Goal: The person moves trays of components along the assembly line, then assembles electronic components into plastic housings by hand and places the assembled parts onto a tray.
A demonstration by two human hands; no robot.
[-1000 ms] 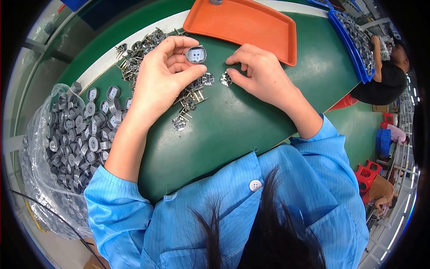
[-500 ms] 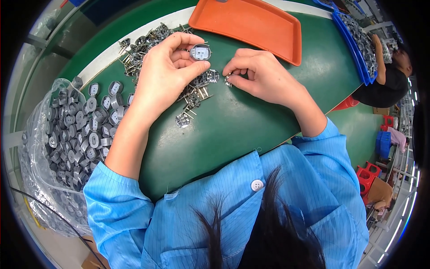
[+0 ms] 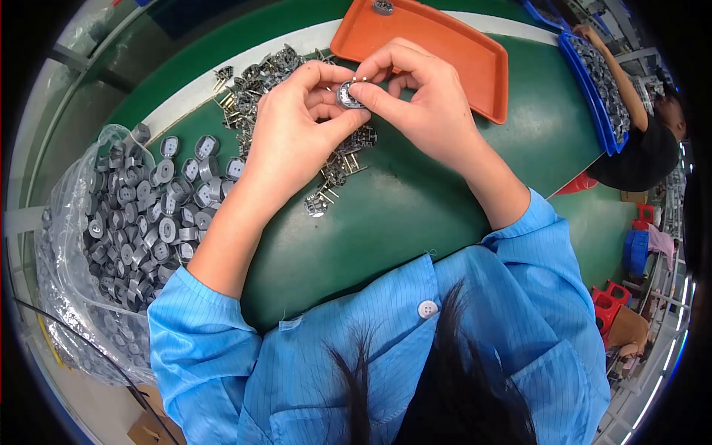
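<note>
Between the thumb and fingers of my left hand (image 3: 293,126) is a round grey plastic housing (image 3: 344,97), its open face turned up. My right hand (image 3: 430,100) has its thumb on that face, fingertips pinching a small pronged metal insert (image 3: 360,79) at the housing; the fingers hide most of it. Under and beyond my left hand lies a heap of similar pronged inserts (image 3: 256,89). One loose insert (image 3: 317,205) rests on the green table nearer to me. Many grey housings (image 3: 141,222) lie in a heap left of my left forearm.
A clear plastic bag (image 3: 63,311) surrounds the housings on the left. Beyond my hands sits an orange tray (image 3: 489,81) with one grey piece (image 3: 383,7) in it. A blue bin (image 3: 593,104) of grey parts stands at the right, with another person's arm (image 3: 619,70) reaching over it.
My right hand has moved up and left, bringing the pinched insert to the housing in my left hand. The view has shifted slightly, showing a piece in the orange tray.
</note>
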